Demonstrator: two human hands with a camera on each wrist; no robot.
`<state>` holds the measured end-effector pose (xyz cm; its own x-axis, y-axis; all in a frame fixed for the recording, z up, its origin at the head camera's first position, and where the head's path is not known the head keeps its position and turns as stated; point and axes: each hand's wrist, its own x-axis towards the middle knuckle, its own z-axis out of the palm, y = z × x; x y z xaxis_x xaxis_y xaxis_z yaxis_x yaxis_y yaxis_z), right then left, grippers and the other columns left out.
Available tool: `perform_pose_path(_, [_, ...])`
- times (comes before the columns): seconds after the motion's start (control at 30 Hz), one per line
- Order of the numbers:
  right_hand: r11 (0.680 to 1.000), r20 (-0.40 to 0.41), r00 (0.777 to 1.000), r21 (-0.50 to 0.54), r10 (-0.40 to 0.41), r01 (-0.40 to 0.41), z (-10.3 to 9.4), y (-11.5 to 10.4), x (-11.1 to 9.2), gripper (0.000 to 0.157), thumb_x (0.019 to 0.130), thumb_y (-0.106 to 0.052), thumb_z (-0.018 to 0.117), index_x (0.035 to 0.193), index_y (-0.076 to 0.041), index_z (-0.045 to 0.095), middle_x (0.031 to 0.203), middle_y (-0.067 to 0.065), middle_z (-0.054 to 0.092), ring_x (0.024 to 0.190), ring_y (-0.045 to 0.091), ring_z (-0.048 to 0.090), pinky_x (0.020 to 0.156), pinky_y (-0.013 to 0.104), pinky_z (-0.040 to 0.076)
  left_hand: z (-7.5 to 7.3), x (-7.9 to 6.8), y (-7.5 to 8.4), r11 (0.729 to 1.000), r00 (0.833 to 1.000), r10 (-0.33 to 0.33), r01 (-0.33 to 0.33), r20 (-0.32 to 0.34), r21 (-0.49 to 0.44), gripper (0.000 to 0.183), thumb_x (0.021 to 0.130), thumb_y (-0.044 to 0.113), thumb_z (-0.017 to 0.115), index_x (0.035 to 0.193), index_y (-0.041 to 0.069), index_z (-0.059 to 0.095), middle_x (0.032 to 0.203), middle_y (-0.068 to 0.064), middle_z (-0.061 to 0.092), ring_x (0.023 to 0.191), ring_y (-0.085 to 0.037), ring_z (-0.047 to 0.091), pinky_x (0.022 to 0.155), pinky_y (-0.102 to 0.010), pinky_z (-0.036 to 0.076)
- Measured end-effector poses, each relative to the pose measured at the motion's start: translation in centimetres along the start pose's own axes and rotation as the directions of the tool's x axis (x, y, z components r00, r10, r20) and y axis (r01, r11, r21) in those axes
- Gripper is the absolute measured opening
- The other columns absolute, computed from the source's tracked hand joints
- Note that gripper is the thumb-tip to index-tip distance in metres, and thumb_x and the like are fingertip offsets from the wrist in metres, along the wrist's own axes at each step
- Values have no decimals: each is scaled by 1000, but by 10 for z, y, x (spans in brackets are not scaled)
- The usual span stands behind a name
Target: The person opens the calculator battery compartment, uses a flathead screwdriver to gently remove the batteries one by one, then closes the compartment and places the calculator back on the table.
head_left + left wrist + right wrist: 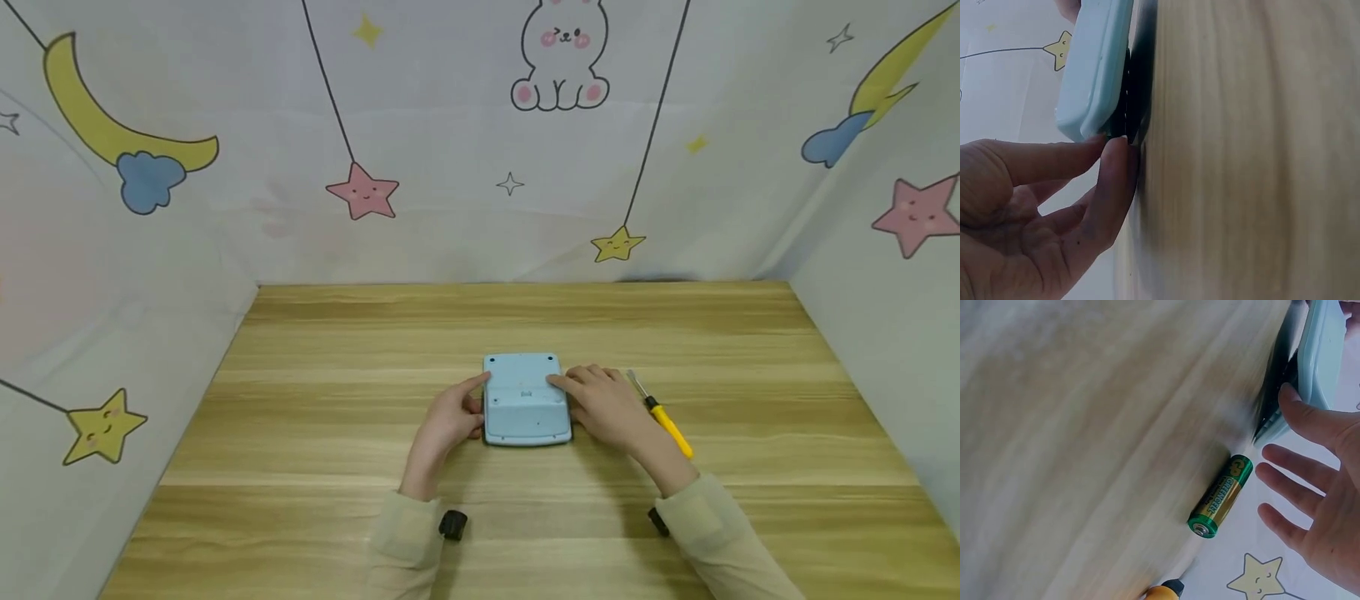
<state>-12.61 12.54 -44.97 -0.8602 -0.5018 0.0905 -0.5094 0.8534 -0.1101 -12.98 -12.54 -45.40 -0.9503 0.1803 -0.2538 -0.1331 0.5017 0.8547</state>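
Observation:
A light blue calculator (527, 417) lies face down on the wooden table, its back and battery cover facing up. My left hand (448, 417) holds its left edge, with the thumb near the upper left corner. In the left wrist view, curled fingers (1113, 181) reach the rim just over the tabletop. My right hand (607, 408) grips the right edge, one finger lying on the back. Its other fingers spread loosely beside a green and gold battery (1220, 496), seen in the right wrist view; the hand hides that battery in the head view.
A screwdriver (670, 427) with a yellow handle lies right of my right hand. The wooden table (315, 400) ends at a white printed cloth backdrop (450, 242) at the back, with further cloth walls on both sides.

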Motion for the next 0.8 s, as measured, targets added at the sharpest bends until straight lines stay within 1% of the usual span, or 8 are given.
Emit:
perform_pose_path(0.07, [1000, 5, 1000, 6, 2, -2, 0, 0, -1, 49, 88, -15, 67, 135, -19, 55, 124, 9, 61, 118, 32, 55, 92, 55, 46, -1, -1, -1, 1000, 1000, 11, -11, -1, 20, 69, 77, -18, 60, 139, 12, 51, 85, -17, 59, 61, -15, 54, 56, -24, 52])
perform_pose_path(0.13, [1000, 5, 1000, 9, 5, -6, 0, -1, -1, 49, 88, -15, 67, 136, -19, 55, 125, 9, 61, 118, 32, 55, 91, 54, 46, -2, -1, -1, 998, 1000, 28, -28, -4, 52, 69, 77, -16, 61, 139, 12, 52, 85, -16, 61, 65, -15, 54, 57, -23, 50])
perform_pose_path(0.23, [1000, -1, 1000, 14, 7, -7, 1, -2, -2, 49, 88, -15, 67, 136, -19, 55, 125, 9, 61, 117, 32, 56, 90, 54, 47, -3, -2, -2, 993, 999, 42, -40, -12, 107, 67, 76, -13, 64, 137, 12, 54, 85, -12, 61, 71, -15, 53, 61, -22, 46])
perform_pose_path(0.3, [1000, -4, 1000, 18, 7, -7, 0, -2, -3, 50, 88, -16, 68, 136, -19, 55, 125, 9, 61, 116, 32, 56, 90, 53, 47, -4, -2, -2, 990, 999, 52, -49, -16, 130, 66, 76, -12, 65, 136, 13, 55, 85, -11, 62, 75, -16, 53, 65, -23, 45])
perform_pose_path(0.37, [1000, -8, 1000, 22, 3, -3, 0, -2, -3, 51, 88, -18, 69, 136, -19, 54, 125, 9, 61, 116, 32, 56, 90, 53, 47, -6, -2, -3, 990, 998, 55, -53, -15, 135, 66, 76, -12, 66, 136, 13, 55, 86, -11, 63, 76, -16, 53, 66, -24, 44])
perform_pose_path(0.53, [999, -15, 1000, 43, -3, 4, -1, -2, -5, 52, 87, -19, 70, 137, -19, 54, 124, 9, 61, 115, 31, 57, 90, 52, 47, -7, -4, -1, 990, 998, 67, -64, -15, 126, 66, 76, -11, 68, 136, 14, 56, 86, -13, 64, 75, -17, 53, 64, -24, 43])
perform_pose_path(0.63, [998, -17, 1000, 67, 1, 1, -2, -1, -6, 52, 87, -17, 70, 137, -19, 54, 124, 9, 61, 115, 31, 57, 90, 53, 47, -6, -4, -1, 989, 997, 76, -73, -15, 127, 66, 75, -10, 70, 135, 13, 56, 86, -14, 64, 75, -18, 54, 65, -24, 44])
perform_pose_path(0.8, [994, -40, 999, 106, -2, 6, -2, 0, -9, 49, 85, -15, 71, 133, -18, 58, 125, 8, 62, 116, 29, 57, 90, 51, 46, -6, -6, -2, 983, 993, 116, -113, -7, 145, 63, 76, -6, 70, 135, 12, 56, 91, -14, 66, 78, -19, 57, 71, -30, 48])
